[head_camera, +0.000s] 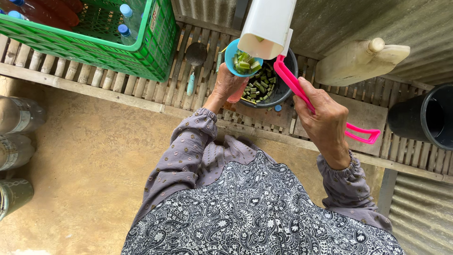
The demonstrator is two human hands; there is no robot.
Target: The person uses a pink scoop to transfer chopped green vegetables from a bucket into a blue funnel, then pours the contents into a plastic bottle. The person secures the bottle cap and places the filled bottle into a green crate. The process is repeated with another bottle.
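My right hand [324, 120] grips the pink handle [325, 113] of a white scoop-like container [265, 26], tilted so its open mouth points down. Just below that mouth, a blue funnel [240, 59] holds green cut pieces. My left hand [226, 85] holds a clear bottle with pinkish contents [237, 93] under the funnel. Behind both sits a dark bowl [283, 87] with more green cut pieces in it, on a slatted bamboo bench [155, 89].
A green plastic crate [118, 45] with capped bottles stands at the left of the bench. A ladle [194, 59] lies beside it. A pale jerrycan [358, 61] and a black bucket [424, 118] stand at right. Bottles [16, 137] line the left edge of the concrete floor.
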